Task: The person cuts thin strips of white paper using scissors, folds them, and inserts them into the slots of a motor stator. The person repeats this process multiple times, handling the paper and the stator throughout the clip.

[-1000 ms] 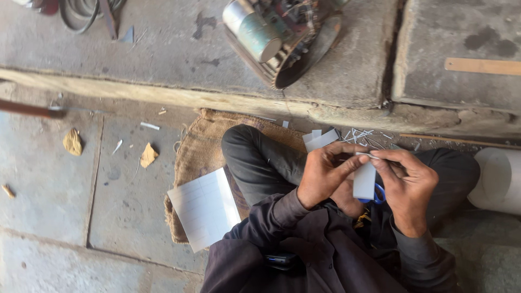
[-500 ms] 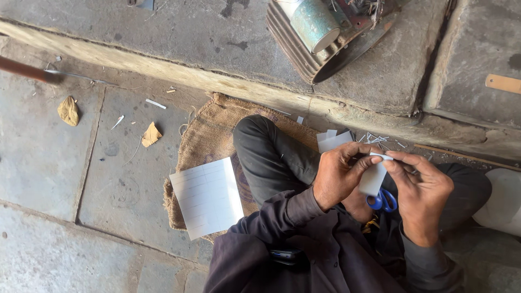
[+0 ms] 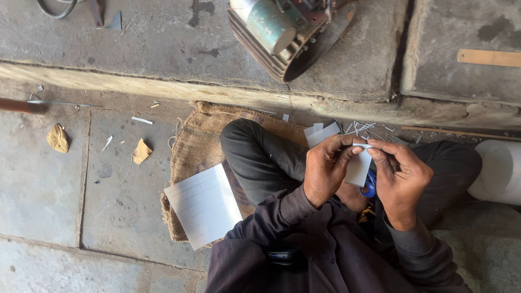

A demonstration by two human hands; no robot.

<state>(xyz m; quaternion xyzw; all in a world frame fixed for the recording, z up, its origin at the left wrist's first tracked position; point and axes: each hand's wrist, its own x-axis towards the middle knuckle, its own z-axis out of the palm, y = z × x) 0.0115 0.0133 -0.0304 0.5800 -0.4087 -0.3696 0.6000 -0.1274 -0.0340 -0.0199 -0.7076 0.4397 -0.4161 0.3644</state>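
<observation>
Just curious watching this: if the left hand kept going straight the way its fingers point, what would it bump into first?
The left hand points at the small white sheet it already pinches; just beyond lies the right hand, probably next, though depth is unclear.

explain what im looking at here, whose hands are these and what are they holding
This is one view from a camera worn on a person's head, looking down at their own lap. They sit cross-legged on a burlap mat on a stone floor. The left hand and right hand together pinch a small white sheet; blue scissor handles show just beneath it. A bigger ruled white sheet lies on the mat beside the knee, and thin white offcuts are scattered ahead. On the raised stone step sits a ribbed metal motor. A white roll lies at the right.
</observation>
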